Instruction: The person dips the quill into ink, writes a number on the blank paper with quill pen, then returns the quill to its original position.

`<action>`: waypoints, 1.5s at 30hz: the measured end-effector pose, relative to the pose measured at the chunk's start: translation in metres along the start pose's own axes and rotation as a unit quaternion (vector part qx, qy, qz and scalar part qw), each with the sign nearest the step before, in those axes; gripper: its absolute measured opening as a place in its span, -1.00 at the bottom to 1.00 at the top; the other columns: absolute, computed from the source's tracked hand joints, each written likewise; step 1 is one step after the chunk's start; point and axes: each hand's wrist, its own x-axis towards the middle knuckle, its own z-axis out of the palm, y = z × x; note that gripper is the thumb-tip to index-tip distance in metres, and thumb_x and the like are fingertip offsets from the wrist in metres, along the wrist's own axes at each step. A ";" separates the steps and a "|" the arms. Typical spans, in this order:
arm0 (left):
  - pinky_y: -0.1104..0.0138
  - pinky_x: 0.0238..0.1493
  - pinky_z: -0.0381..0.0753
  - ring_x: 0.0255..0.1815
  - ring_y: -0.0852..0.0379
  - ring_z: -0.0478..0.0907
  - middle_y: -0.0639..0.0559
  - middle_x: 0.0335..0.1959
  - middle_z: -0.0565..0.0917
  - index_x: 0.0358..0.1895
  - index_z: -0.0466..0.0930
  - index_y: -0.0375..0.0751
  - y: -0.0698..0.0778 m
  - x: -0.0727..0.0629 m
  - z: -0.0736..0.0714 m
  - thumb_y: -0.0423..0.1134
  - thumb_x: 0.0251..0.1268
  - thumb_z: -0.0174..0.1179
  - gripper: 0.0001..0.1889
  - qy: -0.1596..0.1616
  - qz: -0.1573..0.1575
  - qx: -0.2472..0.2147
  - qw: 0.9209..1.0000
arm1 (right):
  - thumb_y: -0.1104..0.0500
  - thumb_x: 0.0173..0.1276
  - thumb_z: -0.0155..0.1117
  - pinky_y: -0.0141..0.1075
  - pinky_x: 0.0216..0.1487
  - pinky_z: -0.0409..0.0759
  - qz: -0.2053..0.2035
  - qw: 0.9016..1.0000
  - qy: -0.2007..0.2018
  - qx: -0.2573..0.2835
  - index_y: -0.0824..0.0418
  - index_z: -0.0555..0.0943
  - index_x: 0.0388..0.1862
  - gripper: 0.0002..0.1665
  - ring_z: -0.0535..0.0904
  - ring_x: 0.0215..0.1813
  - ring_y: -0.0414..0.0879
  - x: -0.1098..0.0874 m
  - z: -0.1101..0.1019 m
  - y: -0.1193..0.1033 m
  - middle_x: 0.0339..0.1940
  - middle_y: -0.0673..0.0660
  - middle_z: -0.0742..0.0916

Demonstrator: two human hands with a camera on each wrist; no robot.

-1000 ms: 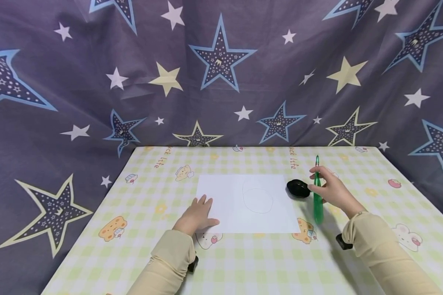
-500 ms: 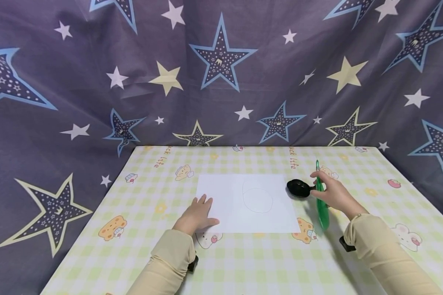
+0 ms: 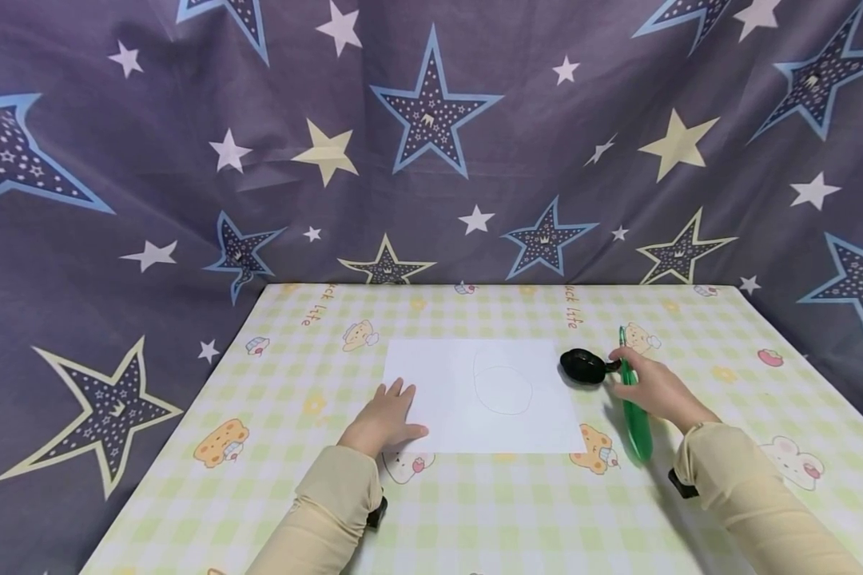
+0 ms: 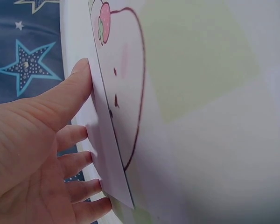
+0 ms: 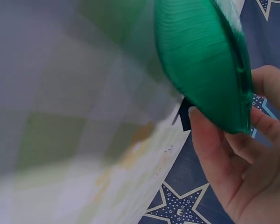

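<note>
In the head view my left hand (image 3: 384,419) rests with spread fingers on the left edge of a white sheet of paper (image 3: 439,407). The left wrist view shows its thumb (image 4: 72,93) and fingertips touching the sheet. A thin looped line like a 6 is drawn on the paper. My right hand (image 3: 658,391) pinches a green feather pen (image 3: 637,427), its plume pointing toward me. Touching or close to the right fingertips is a rounded black object (image 3: 584,366) with a short neck. In the right wrist view the green plume (image 5: 205,60) hides part of the right hand.
A checked cloth with cartoon prints covers the table (image 3: 503,511). Behind it hangs a dark star-patterned curtain (image 3: 431,200). The black object lies beside the paper's right edge.
My right hand has come slightly down and right with the feather pen, whose plume has swung toward the right. More of the black object's neck shows. My left hand has stayed put.
</note>
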 end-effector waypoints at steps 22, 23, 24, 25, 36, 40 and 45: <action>-0.06 0.32 0.02 0.37 -0.35 -0.09 -0.34 0.38 0.06 0.36 0.15 -0.37 -0.002 0.003 0.002 0.00 0.20 0.20 -0.23 -0.001 0.001 -0.002 1.000 | 0.23 0.11 0.29 0.07 -0.18 0.49 0.006 0.997 -0.043 -0.058 0.29 0.49 -0.02 -0.58 0.50 -0.13 0.19 0.001 0.008 0.004 0.04 0.46 0.52; -0.06 0.32 0.02 0.37 -0.35 -0.09 -0.34 0.38 0.06 0.36 0.15 -0.37 -0.002 0.003 0.002 0.00 0.20 0.20 -0.23 -0.001 0.001 -0.002 1.000 | 0.23 0.10 0.30 0.05 -0.21 0.49 0.008 0.997 -0.046 -0.058 0.29 0.49 -0.04 -0.59 0.50 -0.16 0.15 0.001 0.008 0.004 0.03 0.45 0.53; -0.06 0.32 0.02 0.37 -0.35 -0.09 -0.34 0.38 0.06 0.36 0.15 -0.37 -0.002 0.003 0.002 0.00 0.20 0.20 -0.23 -0.001 0.001 -0.003 1.000 | 0.23 0.10 0.30 0.02 -0.23 0.48 0.011 0.997 -0.049 -0.058 0.29 0.49 -0.06 -0.60 0.48 -0.20 0.12 0.001 0.008 0.004 0.02 0.45 0.53; -0.06 0.32 0.02 0.37 -0.35 -0.09 -0.34 0.38 0.06 0.36 0.15 -0.37 -0.002 0.002 0.002 0.00 0.20 0.20 -0.23 0.000 0.001 -0.004 1.000 | 0.24 0.09 0.30 0.01 -0.24 0.48 0.014 0.997 -0.051 -0.057 0.29 0.50 -0.07 -0.61 0.47 -0.22 0.09 0.002 0.009 0.005 0.01 0.45 0.53; -0.05 0.32 0.02 0.36 -0.36 -0.09 -0.36 0.38 0.07 0.36 0.15 -0.39 -0.001 0.000 0.001 -0.02 0.21 0.19 -0.24 0.000 0.005 -0.003 1.000 | 0.27 0.06 0.29 0.02 -0.25 0.50 0.029 0.995 -0.052 -0.079 0.30 0.51 -0.07 -0.60 0.51 -0.19 0.12 0.002 0.015 0.007 0.00 0.43 0.55; -0.05 0.32 0.03 0.36 -0.36 -0.08 -0.35 0.38 0.07 0.35 0.15 -0.39 -0.001 0.001 0.000 -0.01 0.20 0.19 -0.24 0.000 0.003 0.000 1.000 | 0.27 0.05 0.28 0.02 -0.27 0.50 0.034 0.993 -0.049 -0.101 0.31 0.52 -0.10 -0.62 0.51 -0.21 0.11 0.003 0.017 0.005 -0.07 0.38 0.59; -0.05 0.32 0.03 0.36 -0.36 -0.08 -0.35 0.38 0.06 0.36 0.15 -0.38 -0.001 0.002 0.001 0.00 0.20 0.19 -0.23 -0.001 0.002 0.002 1.000 | 0.27 0.06 0.28 0.02 -0.27 0.51 0.047 0.991 -0.049 -0.114 0.32 0.52 -0.09 -0.62 0.51 -0.22 0.11 0.004 0.020 0.003 -0.08 0.38 0.59</action>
